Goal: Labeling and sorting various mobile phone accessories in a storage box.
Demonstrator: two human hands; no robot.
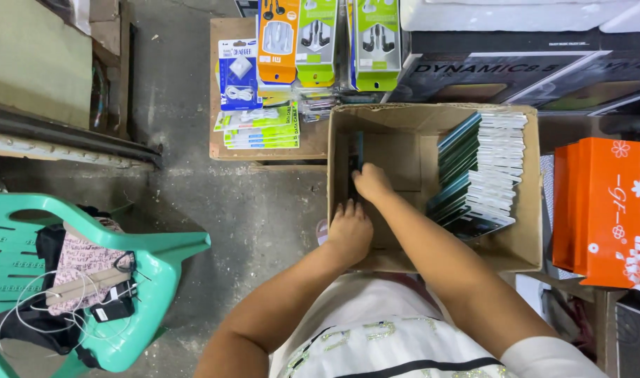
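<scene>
Right hand (371,183) is reaching into the cardboard box (523,241), fingers closing on a thin dark packet (358,150) upright against its left wall, while left hand (349,231) is gripping the rim; next likely needs a straight lift.

box interior: the box (526,241) is open-topped — its left and middle floor is bare, its right third filled by a leaning row of packs (477,171).
left wall: the right hand (371,183) and a dark pack (357,155) crowd it.
near-left rim: covered by the left hand (349,231).
frame left: bare floor (257,210) gives passage between chair (159,262) and box.
frame top: stacked packages (320,42) on a board — blocked.
frame right: orange boxes (603,210) close beside the box.
</scene>
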